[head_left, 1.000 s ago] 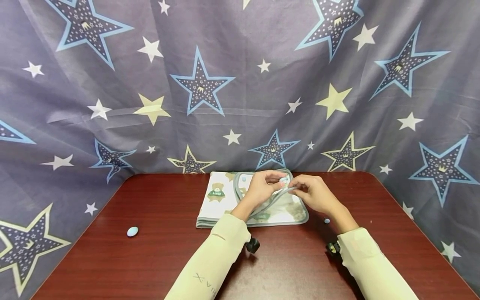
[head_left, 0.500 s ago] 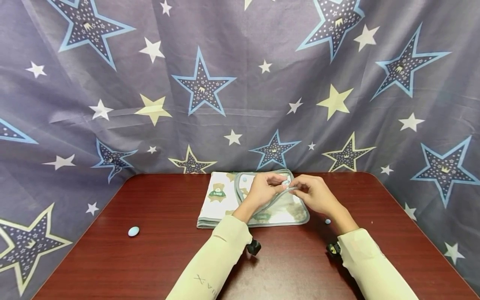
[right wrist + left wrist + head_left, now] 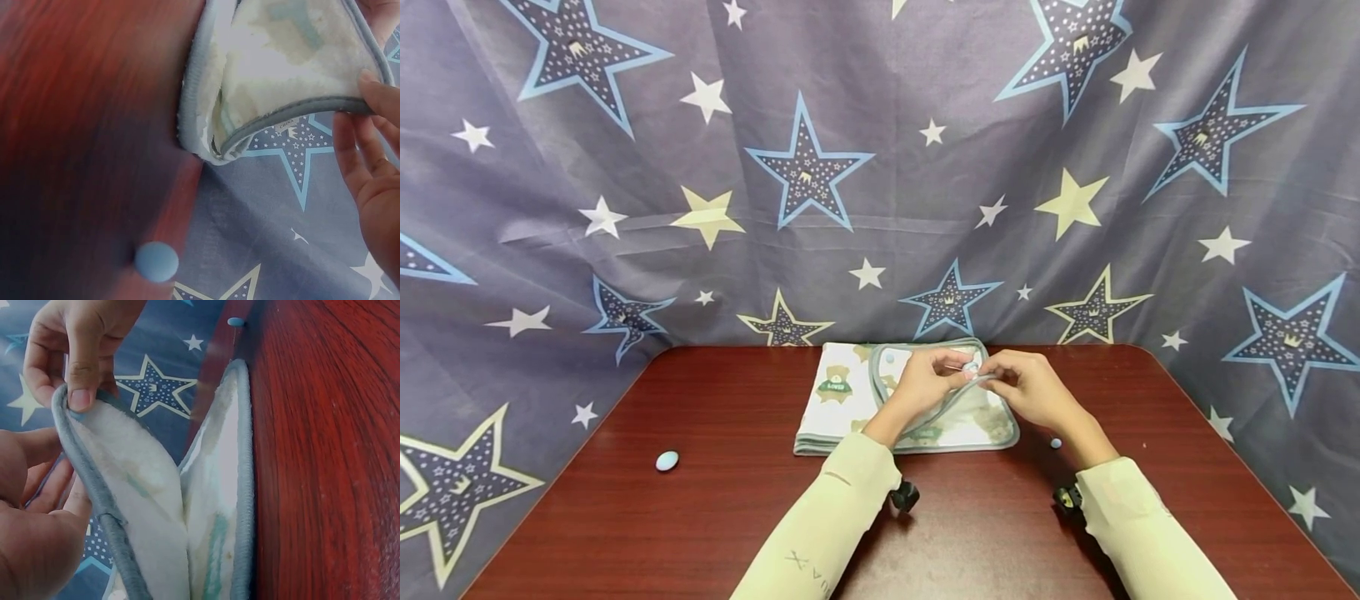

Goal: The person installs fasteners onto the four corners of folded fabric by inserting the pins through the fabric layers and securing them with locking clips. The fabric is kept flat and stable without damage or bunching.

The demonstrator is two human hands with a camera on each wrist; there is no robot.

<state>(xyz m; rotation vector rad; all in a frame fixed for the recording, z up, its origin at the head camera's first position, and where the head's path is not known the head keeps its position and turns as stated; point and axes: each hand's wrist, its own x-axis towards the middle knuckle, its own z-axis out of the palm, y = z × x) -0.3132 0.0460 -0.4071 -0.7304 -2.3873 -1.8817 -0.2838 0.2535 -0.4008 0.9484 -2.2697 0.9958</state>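
A folded white blanket (image 3: 835,417) with bear print and grey-green edging lies at the table's back. One corner is lifted between the hands. My right hand (image 3: 1026,387) pinches that corner's edge, thumb on its inner face in the left wrist view. My left hand (image 3: 919,379) is at the same corner from the left, its thumb and forefinger on a small round light-blue fastener (image 3: 972,367) at the cloth. In the left wrist view, the left hand's fingers (image 3: 47,494) are partly hidden behind the blanket edge. Another light-blue round piece (image 3: 890,358) sits on the blanket's turned-over flap.
A light-blue oval piece (image 3: 667,461) lies on the red-brown table (image 3: 722,517) at left. A smaller light-blue knob (image 3: 1056,443) lies under the right wrist. A star-printed curtain (image 3: 880,233) hangs right behind the table.
The light-blue fastener has shifted slightly down toward the blanket's pinched edge, and my left fingertips have followed it. My right hand keeps its pinch in nearly the same place.
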